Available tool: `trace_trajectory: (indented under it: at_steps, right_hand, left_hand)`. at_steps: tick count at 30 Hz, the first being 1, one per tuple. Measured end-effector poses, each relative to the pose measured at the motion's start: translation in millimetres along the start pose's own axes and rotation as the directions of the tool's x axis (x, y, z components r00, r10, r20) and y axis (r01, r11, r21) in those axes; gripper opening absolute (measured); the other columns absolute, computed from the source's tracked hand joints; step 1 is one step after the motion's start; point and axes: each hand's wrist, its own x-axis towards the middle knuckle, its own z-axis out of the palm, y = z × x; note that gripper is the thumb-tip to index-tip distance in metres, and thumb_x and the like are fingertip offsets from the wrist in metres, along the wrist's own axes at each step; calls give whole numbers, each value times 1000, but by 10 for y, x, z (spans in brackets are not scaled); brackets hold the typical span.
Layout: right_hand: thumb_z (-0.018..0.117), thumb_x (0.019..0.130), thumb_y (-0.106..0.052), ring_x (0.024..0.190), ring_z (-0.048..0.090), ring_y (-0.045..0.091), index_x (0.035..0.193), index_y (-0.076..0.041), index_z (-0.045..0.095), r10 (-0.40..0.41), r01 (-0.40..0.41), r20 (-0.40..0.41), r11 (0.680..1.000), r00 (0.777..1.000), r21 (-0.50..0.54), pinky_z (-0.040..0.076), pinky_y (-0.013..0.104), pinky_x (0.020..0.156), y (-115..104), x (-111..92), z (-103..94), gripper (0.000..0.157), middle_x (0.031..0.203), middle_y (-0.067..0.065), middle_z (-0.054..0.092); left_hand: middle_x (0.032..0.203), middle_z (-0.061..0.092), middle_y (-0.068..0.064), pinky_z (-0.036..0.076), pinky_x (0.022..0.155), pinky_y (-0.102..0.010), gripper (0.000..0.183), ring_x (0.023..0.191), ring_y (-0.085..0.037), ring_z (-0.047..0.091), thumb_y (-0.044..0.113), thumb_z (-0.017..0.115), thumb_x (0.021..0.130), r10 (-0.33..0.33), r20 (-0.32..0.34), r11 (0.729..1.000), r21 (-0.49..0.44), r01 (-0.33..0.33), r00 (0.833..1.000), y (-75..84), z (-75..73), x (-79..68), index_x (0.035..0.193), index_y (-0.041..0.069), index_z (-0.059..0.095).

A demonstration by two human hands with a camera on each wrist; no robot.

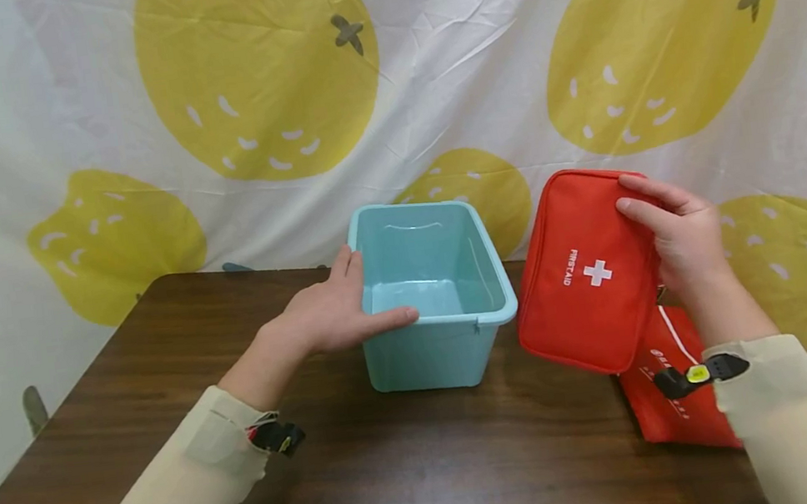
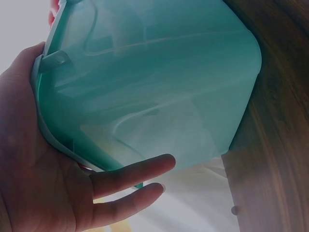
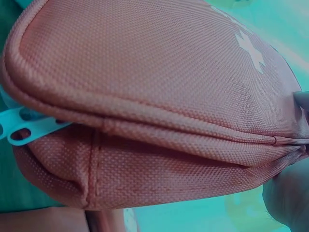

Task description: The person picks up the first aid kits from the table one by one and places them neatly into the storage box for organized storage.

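Note:
My right hand [image 1: 684, 230] grips a red first aid bag [image 1: 581, 281] by its upper right edge, thumb on the front face. The bag is tilted beside the bin, its white cross and lettering facing me. In the right wrist view the bag [image 3: 159, 82] fills most of the frame, with a pale zipper pull [image 3: 29, 128] at its left end. My left hand [image 1: 327, 307] rests at the near left corner of a light blue plastic bin [image 1: 424, 359], thumb along the front rim. Straight fingers [image 2: 135, 174] reach past the bin's outer wall in the left wrist view.
A second red bag [image 1: 675, 408] with white print and a white cord lies on the dark wooden table [image 1: 432, 484], partly behind my right wrist. Behind the table hangs a white cloth [image 1: 454, 44] with yellow fruit prints. The bin stands upright near the table's back edge.

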Motion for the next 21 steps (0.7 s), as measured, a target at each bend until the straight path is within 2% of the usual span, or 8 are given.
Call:
trace_trajectory:
  at_steps: [5,15,21]
  right_hand:
    - [84,96,-7,88,79,12,133,-13,81,-53,53,1,996,999,76,66,25,77,-139,38,71,37,117,-4,78]
    - [86,93,-6,87,79,14,129,-7,82,-148,150,-28,984,989,100,66,25,76,-420,96,178,36,110,-1,82]
    - [86,92,-3,90,77,16,127,-4,82,-192,196,-39,973,981,121,66,25,77,-576,140,268,35,112,1,82]
  left_hand:
    - [186,-1,-15,57,102,-55,137,136,-44,65,94,53,87,4,-2,1000,4,-4,1000,6,-5,-5,177,6,-2]
    - [186,-1,-15,57,102,-55,137,134,-44,66,94,54,87,3,-5,1000,-8,-3,1000,9,-11,-20,177,7,-2]
    - [186,1,-15,58,100,-55,136,132,-44,67,94,54,87,12,-12,1000,-4,-12,1000,1,1,-8,177,7,-1]
